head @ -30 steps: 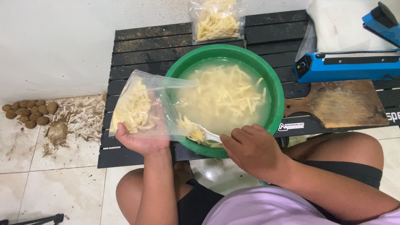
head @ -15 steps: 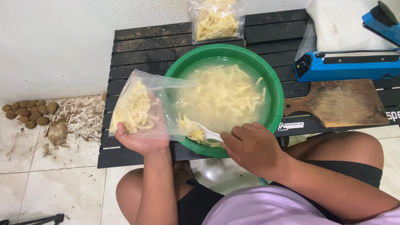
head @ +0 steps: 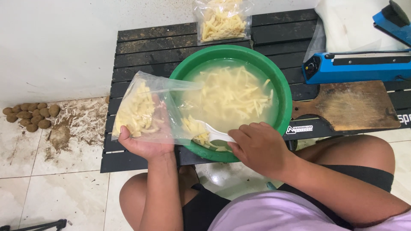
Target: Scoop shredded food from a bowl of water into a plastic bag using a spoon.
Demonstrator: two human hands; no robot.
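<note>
Filling step: left hand (head: 143, 143) gripped open clear bag (head: 147, 109) of potato sticks. Right hand (head: 259, 147) closed round white scoop (head: 209, 133) at green basin (head: 284, 100). Next move probably called for tipping scoop into bag mouth.

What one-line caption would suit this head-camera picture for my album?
Left hand holds a clear bag of potato strips while right hand lifts more with a white spoon from a green basin.

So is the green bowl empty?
No, the green bowl holds cloudy water and lots of pale potato strips.
</note>
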